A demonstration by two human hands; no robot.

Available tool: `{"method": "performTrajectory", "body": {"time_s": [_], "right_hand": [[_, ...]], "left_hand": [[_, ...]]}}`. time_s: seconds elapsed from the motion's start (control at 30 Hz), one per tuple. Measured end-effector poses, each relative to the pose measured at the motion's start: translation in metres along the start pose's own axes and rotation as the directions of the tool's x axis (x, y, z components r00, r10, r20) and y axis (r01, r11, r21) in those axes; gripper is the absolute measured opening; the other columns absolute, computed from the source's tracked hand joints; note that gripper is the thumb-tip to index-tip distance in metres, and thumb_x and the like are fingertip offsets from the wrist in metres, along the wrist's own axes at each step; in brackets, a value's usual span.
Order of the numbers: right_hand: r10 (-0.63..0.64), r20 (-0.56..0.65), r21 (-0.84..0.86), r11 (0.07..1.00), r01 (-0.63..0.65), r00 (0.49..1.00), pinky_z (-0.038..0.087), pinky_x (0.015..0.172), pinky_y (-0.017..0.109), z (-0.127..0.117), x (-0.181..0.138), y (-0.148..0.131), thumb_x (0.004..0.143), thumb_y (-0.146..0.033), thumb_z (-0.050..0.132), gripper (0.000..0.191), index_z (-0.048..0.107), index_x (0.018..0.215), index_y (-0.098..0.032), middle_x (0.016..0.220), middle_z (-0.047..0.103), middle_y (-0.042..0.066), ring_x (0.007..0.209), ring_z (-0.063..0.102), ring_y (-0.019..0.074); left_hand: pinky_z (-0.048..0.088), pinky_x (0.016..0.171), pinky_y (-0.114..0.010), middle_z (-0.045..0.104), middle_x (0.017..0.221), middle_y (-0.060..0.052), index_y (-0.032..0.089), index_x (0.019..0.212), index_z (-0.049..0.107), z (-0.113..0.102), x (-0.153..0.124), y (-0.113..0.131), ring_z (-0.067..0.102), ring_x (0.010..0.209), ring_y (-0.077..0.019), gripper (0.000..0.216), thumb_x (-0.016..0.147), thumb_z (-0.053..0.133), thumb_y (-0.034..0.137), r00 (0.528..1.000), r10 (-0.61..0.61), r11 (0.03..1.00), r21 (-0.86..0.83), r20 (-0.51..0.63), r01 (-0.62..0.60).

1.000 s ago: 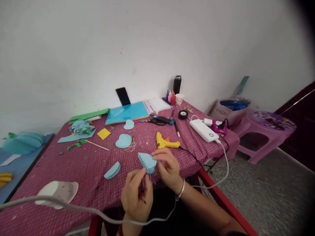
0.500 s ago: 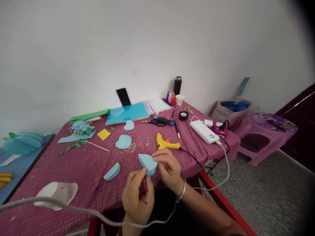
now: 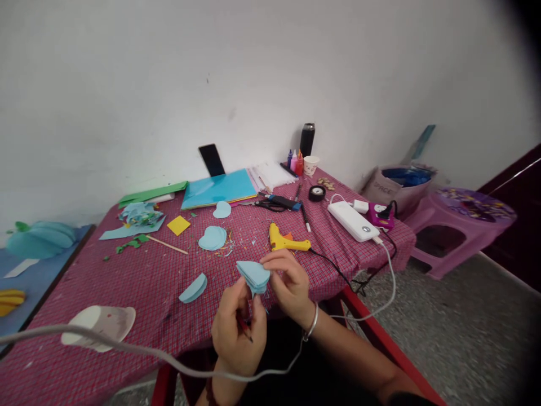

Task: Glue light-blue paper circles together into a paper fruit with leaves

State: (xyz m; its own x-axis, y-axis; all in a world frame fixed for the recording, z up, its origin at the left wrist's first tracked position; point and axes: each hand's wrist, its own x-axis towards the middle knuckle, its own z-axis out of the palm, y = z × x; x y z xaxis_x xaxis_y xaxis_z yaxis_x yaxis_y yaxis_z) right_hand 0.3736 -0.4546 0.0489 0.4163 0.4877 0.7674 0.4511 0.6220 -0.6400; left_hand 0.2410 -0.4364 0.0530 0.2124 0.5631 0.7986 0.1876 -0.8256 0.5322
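A stack of light blue folded paper pieces (image 3: 253, 274) is pinched in my right hand (image 3: 287, 285) just above the table's near edge. My left hand (image 3: 237, 330) is closed below it, with fingertips touching the bottom of the stack and a thin dark-red stick (image 3: 244, 327) lying across the palm. A yellow glue gun (image 3: 286, 240) lies on the cloth just beyond my right hand. One folded blue piece (image 3: 193, 288) rests to the left, and more blue cut-outs (image 3: 212, 238) lie farther back.
The table wears a red checked cloth (image 3: 139, 282). On it lie a white bowl (image 3: 101, 328), coloured paper sheets (image 3: 217, 189), scissors (image 3: 273, 203), a power bank (image 3: 353, 221), a tape roll (image 3: 316, 193), small bottles (image 3: 296, 160) and a phone (image 3: 211, 159). A purple stool (image 3: 465, 223) stands at the right.
The view has shifted slightly. My left fingers have risen closer to the bottom of the blue stack; my right hand keeps holding it in the same place.
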Motion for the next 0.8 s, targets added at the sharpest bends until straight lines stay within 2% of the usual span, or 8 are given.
{"method": "performTrajectory", "body": {"time_s": [0.37, 0.63, 0.7, 0.8], "right_hand": [[0.106, -0.031, 0.101, 0.99, -0.103, 0.994, 0.05, 0.076, 0.037, 0.006, -0.007, 0.006, 0.088, -0.009, 0.055, 0.025, 0.068, 0.097, -0.028, 0.092, 0.066, 0.003, 0.086, 0.063, 0.0183], [0.151, -0.036, 0.17, 0.975, -0.143, 0.988, 0.048, 0.078, 0.037, 0.005, -0.007, 0.002, 0.088, -0.011, 0.057, 0.023, 0.07, 0.096, -0.028, 0.092, 0.067, 0.003, 0.086, 0.063, 0.0188], [0.183, -0.038, 0.201, 0.964, -0.171, 0.982, 0.048, 0.078, 0.036, 0.006, -0.007, 0.001, 0.088, -0.013, 0.058, 0.021, 0.07, 0.094, -0.028, 0.091, 0.067, 0.003, 0.086, 0.062, 0.0185], [0.255, -0.035, 0.269, 0.933, -0.237, 0.966, 0.048, 0.076, 0.034, 0.011, -0.009, 0.0, 0.089, -0.017, 0.06, 0.014, 0.07, 0.092, -0.027, 0.088, 0.066, 0.003, 0.084, 0.062, 0.0175]], "left_hand": [[0.052, 0.056, -0.018, 0.066, 0.089, -0.003, 0.018, 0.135, 0.048, 0.002, -0.005, -0.002, 0.059, 0.061, -0.0074, 0.065, 0.075, 0.066, -0.001, 0.999, -0.029, 1.0, -0.013, -0.033, 0.028], [0.049, 0.051, -0.018, 0.063, 0.079, 0.001, 0.018, 0.133, 0.046, 0.001, -0.006, -0.001, 0.056, 0.055, -0.0071, 0.062, 0.076, 0.065, 0.002, 0.998, -0.065, 0.997, -0.037, -0.021, 0.064], [0.048, 0.049, -0.017, 0.061, 0.074, 0.003, 0.018, 0.131, 0.046, 0.001, -0.004, 0.0, 0.054, 0.053, -0.0069, 0.059, 0.077, 0.064, 0.004, 0.997, -0.082, 0.995, -0.054, -0.005, 0.082], [0.045, 0.047, -0.017, 0.057, 0.066, 0.005, 0.018, 0.117, 0.055, -0.001, -0.002, 0.003, 0.051, 0.049, -0.007, 0.04, 0.079, 0.064, 0.008, 0.992, -0.118, 0.99, -0.071, 0.048, 0.121]]}}
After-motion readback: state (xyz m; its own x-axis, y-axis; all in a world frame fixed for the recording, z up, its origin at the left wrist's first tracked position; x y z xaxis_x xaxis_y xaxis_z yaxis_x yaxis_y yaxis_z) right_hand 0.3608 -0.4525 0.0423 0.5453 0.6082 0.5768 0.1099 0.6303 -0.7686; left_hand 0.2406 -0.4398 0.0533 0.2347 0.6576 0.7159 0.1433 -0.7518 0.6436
